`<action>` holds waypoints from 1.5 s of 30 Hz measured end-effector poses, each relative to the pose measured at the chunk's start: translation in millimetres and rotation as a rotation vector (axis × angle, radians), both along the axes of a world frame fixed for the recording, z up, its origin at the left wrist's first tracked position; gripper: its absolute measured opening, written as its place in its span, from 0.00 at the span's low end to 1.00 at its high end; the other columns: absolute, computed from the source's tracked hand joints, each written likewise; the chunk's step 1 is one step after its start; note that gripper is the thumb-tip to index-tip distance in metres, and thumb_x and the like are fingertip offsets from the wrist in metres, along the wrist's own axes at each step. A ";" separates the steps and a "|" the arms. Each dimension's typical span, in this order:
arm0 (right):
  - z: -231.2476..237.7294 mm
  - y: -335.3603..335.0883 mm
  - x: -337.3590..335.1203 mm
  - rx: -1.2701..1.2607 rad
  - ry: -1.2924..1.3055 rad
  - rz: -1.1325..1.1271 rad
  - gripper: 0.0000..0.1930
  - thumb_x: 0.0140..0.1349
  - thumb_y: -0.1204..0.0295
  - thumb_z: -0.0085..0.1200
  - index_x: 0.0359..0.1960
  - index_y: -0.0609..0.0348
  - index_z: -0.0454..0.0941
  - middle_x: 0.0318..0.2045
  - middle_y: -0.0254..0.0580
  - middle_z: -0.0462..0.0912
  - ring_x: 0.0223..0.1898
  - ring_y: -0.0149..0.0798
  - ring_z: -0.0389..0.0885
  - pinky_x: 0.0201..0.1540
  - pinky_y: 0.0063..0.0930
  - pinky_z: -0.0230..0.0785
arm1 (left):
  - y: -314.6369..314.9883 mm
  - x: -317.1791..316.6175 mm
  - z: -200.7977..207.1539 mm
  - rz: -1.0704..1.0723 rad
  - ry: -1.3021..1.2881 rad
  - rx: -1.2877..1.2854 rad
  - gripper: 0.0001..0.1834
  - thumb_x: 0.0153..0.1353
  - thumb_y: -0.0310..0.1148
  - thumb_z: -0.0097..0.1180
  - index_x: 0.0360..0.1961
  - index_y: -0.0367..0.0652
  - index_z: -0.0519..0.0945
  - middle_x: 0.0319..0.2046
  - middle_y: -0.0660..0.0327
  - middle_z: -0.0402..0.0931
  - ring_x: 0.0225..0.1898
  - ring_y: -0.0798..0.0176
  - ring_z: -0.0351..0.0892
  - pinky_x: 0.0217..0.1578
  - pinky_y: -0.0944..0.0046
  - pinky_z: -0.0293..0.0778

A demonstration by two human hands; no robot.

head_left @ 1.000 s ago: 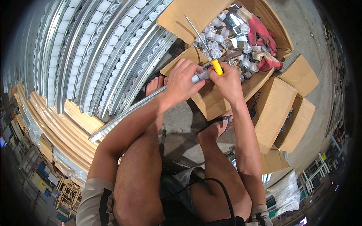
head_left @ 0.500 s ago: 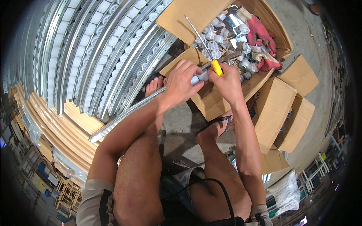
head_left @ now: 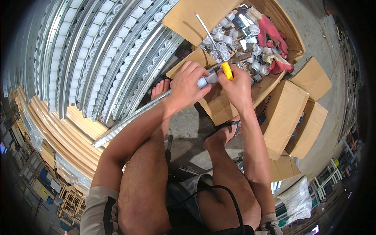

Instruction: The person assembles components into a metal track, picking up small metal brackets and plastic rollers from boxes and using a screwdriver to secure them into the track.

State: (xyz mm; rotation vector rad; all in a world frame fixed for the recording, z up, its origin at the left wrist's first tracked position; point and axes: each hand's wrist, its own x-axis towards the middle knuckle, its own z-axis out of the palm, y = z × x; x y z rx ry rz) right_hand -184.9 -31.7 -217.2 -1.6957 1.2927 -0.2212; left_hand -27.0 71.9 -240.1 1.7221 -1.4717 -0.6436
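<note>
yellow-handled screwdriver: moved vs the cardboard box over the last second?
No. The yellow-handled screwdriver in the right hand sits at the same spot against the cardboard box edge.

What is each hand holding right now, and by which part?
The left hand pinches a small white roller wheel at the end of the metal rail. The right hand holds a screwdriver by its yellow handle.

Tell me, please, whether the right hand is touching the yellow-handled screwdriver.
Touching. The head view shows the right hand with its fingers wrapped around the yellow handle of the screwdriver, whose metal shaft sticks up over the cardboard box of rollers.
</note>
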 end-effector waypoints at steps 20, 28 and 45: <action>41.6 -10.6 -21.3 0.218 -0.349 -0.449 0.09 0.69 0.72 0.57 0.46 0.63 0.81 0.27 0.32 0.83 0.24 0.20 0.73 0.26 0.19 0.63 | 6.5 11.4 11.9 0.020 -0.355 -0.082 0.25 0.54 0.37 0.75 0.53 0.46 0.84 0.46 0.55 0.77 0.51 0.47 0.75 0.50 0.49 0.71; 35.4 -8.1 -25.9 0.224 -0.379 -0.485 0.09 0.71 0.70 0.58 0.46 0.61 0.81 0.26 0.30 0.82 0.20 0.18 0.68 0.22 0.17 0.59 | 4.9 6.8 12.4 -0.054 -0.346 -0.114 0.17 0.53 0.33 0.74 0.45 0.46 0.86 0.42 0.58 0.78 0.47 0.50 0.76 0.47 0.50 0.71; 19.4 31.3 2.9 0.096 -0.087 -0.118 0.15 0.59 0.70 0.68 0.44 0.66 0.82 0.26 0.53 0.83 0.26 0.42 0.80 0.35 0.37 0.73 | -4.6 12.9 17.6 0.005 -0.024 0.175 0.05 0.57 0.31 0.69 0.34 0.45 0.87 0.34 0.61 0.81 0.41 0.54 0.77 0.45 0.54 0.69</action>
